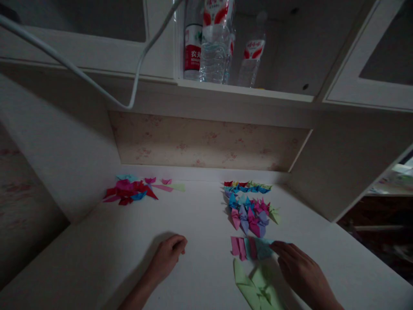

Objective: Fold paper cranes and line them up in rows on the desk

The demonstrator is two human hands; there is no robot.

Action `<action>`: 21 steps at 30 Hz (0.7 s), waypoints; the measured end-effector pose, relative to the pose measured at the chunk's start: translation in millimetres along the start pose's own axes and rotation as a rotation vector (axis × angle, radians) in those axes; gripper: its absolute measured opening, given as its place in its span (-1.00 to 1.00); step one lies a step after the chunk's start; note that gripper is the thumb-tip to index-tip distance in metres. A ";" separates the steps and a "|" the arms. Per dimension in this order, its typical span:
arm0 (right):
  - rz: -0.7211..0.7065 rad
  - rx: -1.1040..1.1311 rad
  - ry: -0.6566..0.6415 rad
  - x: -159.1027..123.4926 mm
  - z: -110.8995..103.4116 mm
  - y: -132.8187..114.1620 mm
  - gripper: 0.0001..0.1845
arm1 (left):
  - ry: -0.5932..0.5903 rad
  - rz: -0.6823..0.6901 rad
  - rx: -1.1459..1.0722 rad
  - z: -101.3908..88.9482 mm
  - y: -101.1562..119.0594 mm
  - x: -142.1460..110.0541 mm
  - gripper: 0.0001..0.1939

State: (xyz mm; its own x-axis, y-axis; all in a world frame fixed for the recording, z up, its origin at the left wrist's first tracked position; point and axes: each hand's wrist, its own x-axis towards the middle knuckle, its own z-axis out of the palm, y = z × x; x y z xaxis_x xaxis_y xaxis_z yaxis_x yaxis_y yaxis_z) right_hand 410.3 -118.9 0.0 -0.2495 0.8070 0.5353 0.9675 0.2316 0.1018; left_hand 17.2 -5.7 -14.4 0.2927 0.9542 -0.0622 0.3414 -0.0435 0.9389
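Note:
My left hand rests on the white tabletop with its fingers curled closed, and nothing shows in it. My right hand has its fingertips pinched at the right corner of a teal folded paper. That paper ends a short row of flat folded strips, with pink folded strips to its left. Just below the row, beside my right hand, lies a larger light green folded paper. Past the row sit several colourful origami pieces in blue, pink, purple and green.
A pile of red, pink and blue folded papers lies at the back left. Small paper pieces line the back right. Overhead, a shelf holds plastic bottles, and a white cable hangs down in front of the cabinet.

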 end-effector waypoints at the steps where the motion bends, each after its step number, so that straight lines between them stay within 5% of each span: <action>1: 0.030 0.055 0.034 6.5 -3.2 -9.9 -0.63 | 0.003 0.004 -0.010 -0.2 0.2 -0.3 -0.63; 5: 0.245 0.455 0.101 45.0 -7.8 -72.9 -0.75 | 0.015 0.041 -0.027 -1.1 0.1 -1.7 -0.65; 7: 0.408 0.728 0.019 69.9 -2.2 -112.2 -0.75 | 0.019 0.059 -0.039 -1.0 -0.9 -1.7 -0.65; 10: 0.642 1.132 -0.061 108.6 17.3 -170.1 -0.68 | 0.051 0.063 -0.070 -0.1 -3.9 0.6 -0.62; 15: 0.820 1.630 -0.025 154.0 62.8 -249.3 -0.70 | 0.178 0.047 -0.156 -2.5 -9.8 7.7 -0.67; 21: 0.784 1.550 0.027 155.0 88.0 -286.7 -0.73 | 0.241 0.029 -0.130 -8.0 -15.2 9.9 -0.71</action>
State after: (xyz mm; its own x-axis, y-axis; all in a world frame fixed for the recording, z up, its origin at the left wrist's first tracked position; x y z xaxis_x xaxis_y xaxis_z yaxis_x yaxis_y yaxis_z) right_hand 90.5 -12.4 -20.0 0.2370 0.9687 0.0741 -0.0900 0.0979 -0.9911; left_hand 7.8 6.8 -26.5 0.0740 0.9967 0.0334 0.2142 -0.0486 0.9756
